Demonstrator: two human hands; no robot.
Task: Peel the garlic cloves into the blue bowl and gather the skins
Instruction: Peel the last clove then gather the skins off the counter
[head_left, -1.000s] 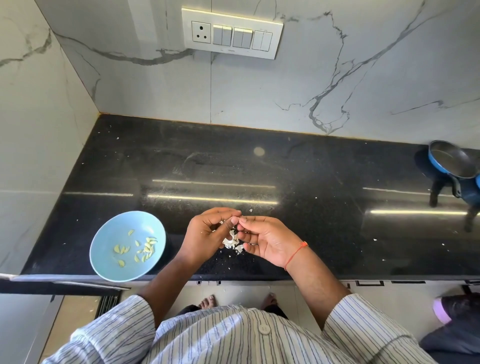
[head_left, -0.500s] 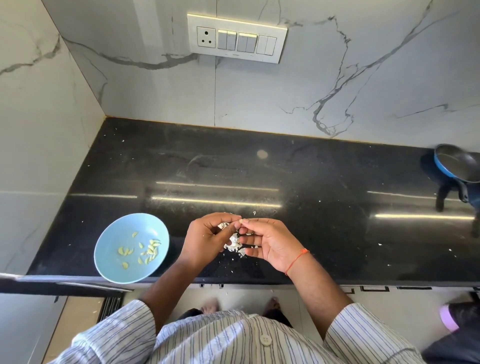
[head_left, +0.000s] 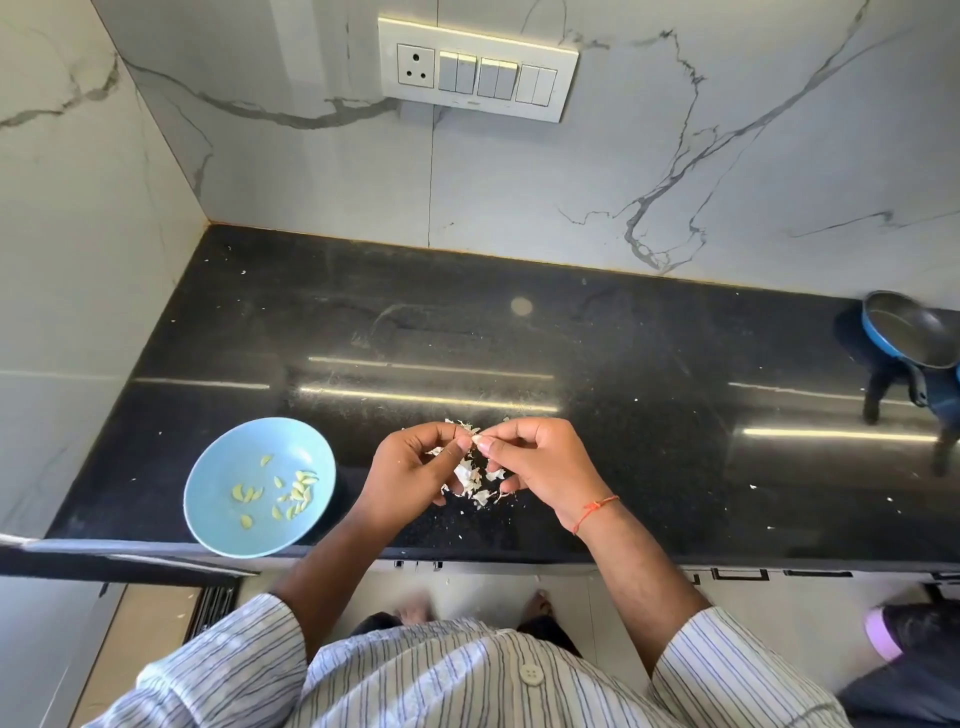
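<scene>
Whatever the left hand (head_left: 415, 467) and right hand (head_left: 540, 462) pinch between their meeting fingertips is too small and too covered to identify. Both hands hide part of the heap of white papery garlic skins (head_left: 475, 480) beneath them. The blue pan with a dark inside (head_left: 906, 332) is cut off by the right edge. The bare feet (head_left: 415, 608) below the black stone counter edge (head_left: 649, 551) are blurred.

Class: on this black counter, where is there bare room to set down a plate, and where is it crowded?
Bare: the counter between the hands and the back wall, and between the right hand and blue pan. Crowded: front edge, with the blue bowl, left hand and skins.
</scene>
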